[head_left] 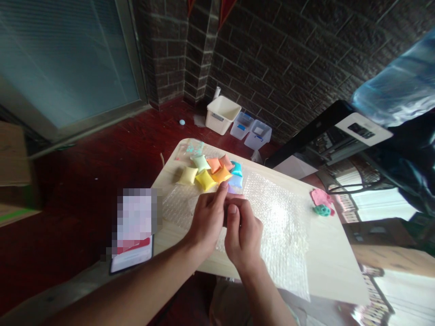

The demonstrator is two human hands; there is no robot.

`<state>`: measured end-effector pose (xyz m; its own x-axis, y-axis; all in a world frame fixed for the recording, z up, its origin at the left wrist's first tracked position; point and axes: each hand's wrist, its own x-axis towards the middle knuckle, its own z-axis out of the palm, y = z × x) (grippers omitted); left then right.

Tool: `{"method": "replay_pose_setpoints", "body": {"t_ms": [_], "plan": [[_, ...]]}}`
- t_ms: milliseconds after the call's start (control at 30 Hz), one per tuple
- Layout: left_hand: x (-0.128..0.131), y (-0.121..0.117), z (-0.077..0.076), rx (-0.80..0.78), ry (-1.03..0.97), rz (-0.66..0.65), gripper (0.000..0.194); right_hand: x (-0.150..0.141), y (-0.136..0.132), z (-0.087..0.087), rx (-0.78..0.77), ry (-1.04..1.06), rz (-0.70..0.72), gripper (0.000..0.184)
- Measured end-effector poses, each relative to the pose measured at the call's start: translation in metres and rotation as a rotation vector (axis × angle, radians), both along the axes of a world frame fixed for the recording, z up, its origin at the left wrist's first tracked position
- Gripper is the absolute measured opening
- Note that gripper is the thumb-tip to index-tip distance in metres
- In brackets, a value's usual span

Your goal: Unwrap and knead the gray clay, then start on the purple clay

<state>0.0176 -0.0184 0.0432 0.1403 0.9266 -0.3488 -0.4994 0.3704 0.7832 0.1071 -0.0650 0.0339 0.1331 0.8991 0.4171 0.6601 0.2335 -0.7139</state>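
My left hand point(208, 218) and my right hand point(243, 231) meet over the near middle of the table, fingers curled and thumbs pressed forward. Whatever they grip between them is mostly hidden; a pinkish edge shows just beyond the fingers, too little to name. Just past my hands lie several small puffy, pillow-shaped packets: a pale yellow packet point(187, 175), a bright yellow packet point(205, 180), an orange-yellow packet point(222, 174), a pale green packet point(200, 163) and a turquoise packet point(236, 168). Under my hands and to the right spreads clear bubble wrap point(282, 226).
The pale wooden table point(335, 253) holds pink point(321, 198) and green soft lumps point(321, 210) at its right. Beyond it, a cream bin point(222, 113) and two clear boxes point(242, 127) stand on the red floor. A phone-like screen point(132, 258) is at the left edge.
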Motion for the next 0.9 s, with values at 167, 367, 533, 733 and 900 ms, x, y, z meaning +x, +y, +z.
{"method": "replay_pose_setpoints", "body": {"t_ms": [167, 367, 533, 733, 900], "plan": [[0.005, 0.0, 0.004, -0.114, -0.217, 0.01, 0.044, -0.007, 0.003, -0.004, 0.006, 0.141, -0.135, 0.027], [0.005, -0.006, 0.0, -0.085, -0.107, 0.073, 0.058, -0.013, 0.001, -0.005, -0.005, 0.087, -0.087, 0.025], [0.006, -0.004, 0.011, -0.141, -0.294, 0.098, 0.06, -0.015, 0.003, -0.006, -0.048, 0.279, -0.19, 0.031], [-0.008, 0.003, -0.001, 0.643, 0.331, 0.199, 0.038, -0.031, 0.005, -0.002, -0.317, 0.784, -0.249, 0.045], [-0.021, 0.008, -0.005, 0.959, 0.581, 0.12, 0.036, -0.037, 0.0, -0.006, -0.366, 0.756, -0.21, 0.043]]}}
